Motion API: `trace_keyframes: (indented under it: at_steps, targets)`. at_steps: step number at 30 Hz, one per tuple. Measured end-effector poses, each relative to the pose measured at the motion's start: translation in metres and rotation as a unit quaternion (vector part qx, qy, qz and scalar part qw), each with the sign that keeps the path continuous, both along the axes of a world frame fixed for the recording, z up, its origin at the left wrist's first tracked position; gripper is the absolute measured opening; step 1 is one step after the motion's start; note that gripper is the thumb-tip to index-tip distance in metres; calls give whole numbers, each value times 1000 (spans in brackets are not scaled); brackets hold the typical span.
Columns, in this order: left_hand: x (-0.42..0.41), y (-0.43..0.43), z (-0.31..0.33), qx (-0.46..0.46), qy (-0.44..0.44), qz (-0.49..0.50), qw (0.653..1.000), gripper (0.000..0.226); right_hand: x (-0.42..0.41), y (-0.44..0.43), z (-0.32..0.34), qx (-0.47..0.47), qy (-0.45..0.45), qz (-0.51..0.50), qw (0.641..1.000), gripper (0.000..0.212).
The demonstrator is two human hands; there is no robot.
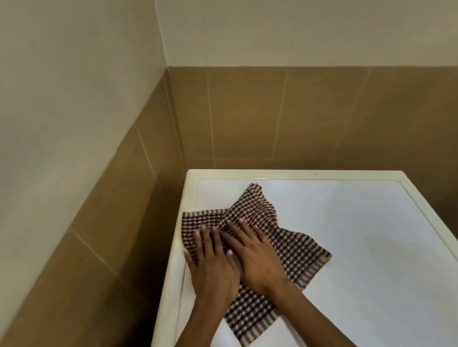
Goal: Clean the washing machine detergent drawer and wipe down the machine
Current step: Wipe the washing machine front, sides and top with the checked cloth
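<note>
Here, at the far left, a cream painted wall (39,95) runs down to a band of tan wall tiles (258,117) that wraps the corner behind the washing machine (376,256). Only the machine's white top shows, with a cream rim around it, set close into that corner; the detergent drawer is out of sight.

The left hand (212,270) lies palm down near the top's left edge, fingers straight and close together, pressing flat on the checked cloth (297,248) rather than gripping it. Its fingertips reach the cloth's left portion, which hangs slightly over the rim.

Just beside it, touching along the thumb side, the right hand (254,256) is also flat and spread open on the cloth, fingers pointing toward the back wall. Both forearms are bare.

The brown-and-white cloth is rumpled, 1 corner pointing toward the back rim, another lying to the right of the hands, a third trailing toward the viewer between the 2 forearms. The right half of the top is bare.
</note>
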State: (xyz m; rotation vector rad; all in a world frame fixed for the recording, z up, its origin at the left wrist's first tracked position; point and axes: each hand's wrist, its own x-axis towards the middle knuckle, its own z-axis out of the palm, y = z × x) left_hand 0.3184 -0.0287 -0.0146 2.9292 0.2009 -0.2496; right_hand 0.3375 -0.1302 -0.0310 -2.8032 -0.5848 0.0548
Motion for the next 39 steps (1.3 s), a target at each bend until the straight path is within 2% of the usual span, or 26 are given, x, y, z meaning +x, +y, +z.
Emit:
trace_keyframes:
  at_steps: [3, 5, 7, 9, 14, 16, 19, 23, 26, 32, 39]
  targets:
    - [4, -3, -19, -18, -40, 8, 999, 58, 9, -2, -9, 16, 10, 9, 1000, 70]
    - [17, 2, -25, 7, -76, 21, 997, 67, 21, 4, -12, 17, -16, -14, 1000, 60]
    - [38, 9, -25, 44, -60, 21, 997, 63, 34, 12, -12, 31, -54, -70, 996, 55]
    - [62, 17, -20, 68, -31, 24, 997, 60, 50, 22, -11, 36, -58, -106, 992, 62]
    - [97, 35, -17, 76, -9, 26, 997, 61, 86, 42, -10, -3, -8, -68, 998, 77]
    - [109, 40, -17, 63, -4, 31, 998, 63, 95, 46, -11, 2, 2, -69, 998, 71]
    - [130, 40, -20, 31, -23, 13, 999, 60, 112, 47, -13, 6, 16, -68, 998, 51]
    - [151, 41, -28, -16, -49, 24, 998, 57, 136, 44, -11, 2, 8, -41, 999, 49]
    - [158, 36, -29, -30, -62, 58, 996, 58, 150, 36, -13, 9, 3, -36, 999, 48]
    - [171, 8, -27, 51, -76, 28, 995, 64, 160, 7, -16, 27, -3, -74, 997, 47]
    - [190, -86, -28, -3, -79, -55, 995, 64, 162, -88, -16, -4, -1, -169, 986, 47]
